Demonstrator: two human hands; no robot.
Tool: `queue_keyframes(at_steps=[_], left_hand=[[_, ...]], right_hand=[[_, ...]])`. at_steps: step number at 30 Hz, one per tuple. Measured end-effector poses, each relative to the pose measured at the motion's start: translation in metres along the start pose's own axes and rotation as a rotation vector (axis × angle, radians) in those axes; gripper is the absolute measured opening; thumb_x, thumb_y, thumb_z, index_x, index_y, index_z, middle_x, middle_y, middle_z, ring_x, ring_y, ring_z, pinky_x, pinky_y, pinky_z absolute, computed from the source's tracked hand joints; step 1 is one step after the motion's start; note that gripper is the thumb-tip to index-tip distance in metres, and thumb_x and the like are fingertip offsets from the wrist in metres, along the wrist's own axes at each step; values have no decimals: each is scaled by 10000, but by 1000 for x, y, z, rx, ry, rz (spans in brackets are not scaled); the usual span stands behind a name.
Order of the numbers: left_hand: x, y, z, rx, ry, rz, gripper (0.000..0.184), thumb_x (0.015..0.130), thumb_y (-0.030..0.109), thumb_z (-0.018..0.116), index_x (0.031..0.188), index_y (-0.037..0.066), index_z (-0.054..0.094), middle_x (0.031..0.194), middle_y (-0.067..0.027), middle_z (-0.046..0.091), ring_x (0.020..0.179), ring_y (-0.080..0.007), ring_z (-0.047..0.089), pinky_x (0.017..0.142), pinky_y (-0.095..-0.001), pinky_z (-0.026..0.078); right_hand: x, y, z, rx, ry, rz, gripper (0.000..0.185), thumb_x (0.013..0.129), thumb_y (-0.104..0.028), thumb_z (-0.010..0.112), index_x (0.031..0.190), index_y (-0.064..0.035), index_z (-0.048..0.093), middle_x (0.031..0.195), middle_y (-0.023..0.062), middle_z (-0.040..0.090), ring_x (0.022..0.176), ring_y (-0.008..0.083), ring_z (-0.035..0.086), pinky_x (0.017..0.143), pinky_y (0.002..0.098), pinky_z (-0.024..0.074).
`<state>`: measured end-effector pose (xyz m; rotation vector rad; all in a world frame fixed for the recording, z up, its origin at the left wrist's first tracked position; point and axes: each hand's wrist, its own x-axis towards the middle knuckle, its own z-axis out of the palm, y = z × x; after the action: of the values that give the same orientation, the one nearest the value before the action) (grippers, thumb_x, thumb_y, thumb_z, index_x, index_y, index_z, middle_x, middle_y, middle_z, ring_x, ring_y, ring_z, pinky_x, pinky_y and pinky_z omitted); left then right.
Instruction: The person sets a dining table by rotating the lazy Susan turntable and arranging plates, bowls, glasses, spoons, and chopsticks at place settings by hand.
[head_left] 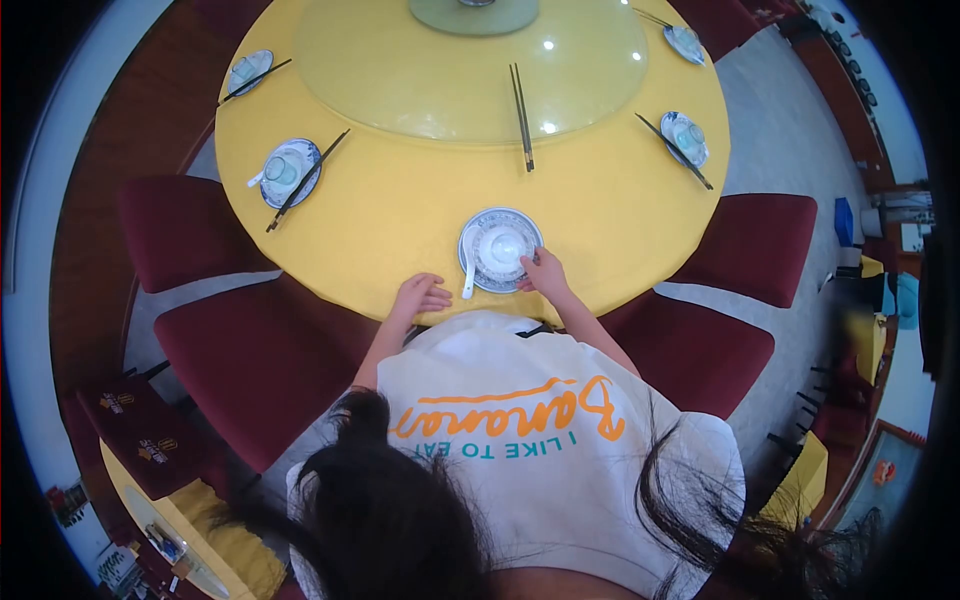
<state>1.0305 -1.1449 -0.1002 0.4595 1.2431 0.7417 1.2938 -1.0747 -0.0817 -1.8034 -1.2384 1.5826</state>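
A patterned plate [515,287] lies near the front edge of the yellow table. On it sits a small white bowl [486,252], with a clear glass [507,244] in it. A white spoon [468,264] rests along the left side of the plate. My right hand [544,274] is at the plate's right side, its fingers bent at the bowl's rim. My left hand [421,294] holds nothing; its fingers are stretched out above the table edge, left of the spoon. Beyond the plate, a pair of dark chopsticks [522,120] lies partly over the glass turntable.
The yellow tablecloth [400,190] covers a round table with a glass turntable [420,90]. Other settings with plates [310,190], glasses and chopsticks [308,180] stand around it. Dark red chairs [270,350] flank me on both sides.
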Motion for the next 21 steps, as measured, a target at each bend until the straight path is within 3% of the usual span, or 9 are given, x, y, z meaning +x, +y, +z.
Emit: queue_keyframes(at_steps=[1,4,7,10,21], left_hand=[[0,0,-1,0,-2,0,276,870,240,402,990,4,482,845,-191,606,704,-237,628,615,-289,522],[0,0,-1,0,-5,-1,279,868,239,402,991,1,482,853,-195,604,709,-242,628,619,-295,524],[-1,1,-1,-1,-4,-6,286,866,243,405,994,-1,482,857,-196,604,712,-241,628,618,-296,524],[0,1,-1,2,-15,-11,292,865,248,407,997,-2,482,858,-195,604,714,-237,628,616,-293,524],[-1,-5,-2,-27,-5,25,288,877,245,390,1015,8,480,859,-184,608,709,-229,628,612,-286,520]], right_hand=[[-2,-4,0,-24,7,12,375,800,-170,542,1089,36,421,784,184,577,590,238,610,484,331,499],[0,2,-3,-616,284,-460,488,726,-127,608,1146,14,403,849,175,502,693,269,552,589,382,474],[-34,-47,-7,-854,231,-480,625,610,-146,695,1166,-65,421,924,153,430,853,296,459,700,423,403],[-51,-73,-1,-1030,193,-574,664,550,-203,739,1145,-117,456,982,116,398,913,276,405,735,386,366],[-16,-105,-11,-1024,151,-731,515,499,-328,763,951,-145,596,977,84,397,920,260,375,763,381,314]])
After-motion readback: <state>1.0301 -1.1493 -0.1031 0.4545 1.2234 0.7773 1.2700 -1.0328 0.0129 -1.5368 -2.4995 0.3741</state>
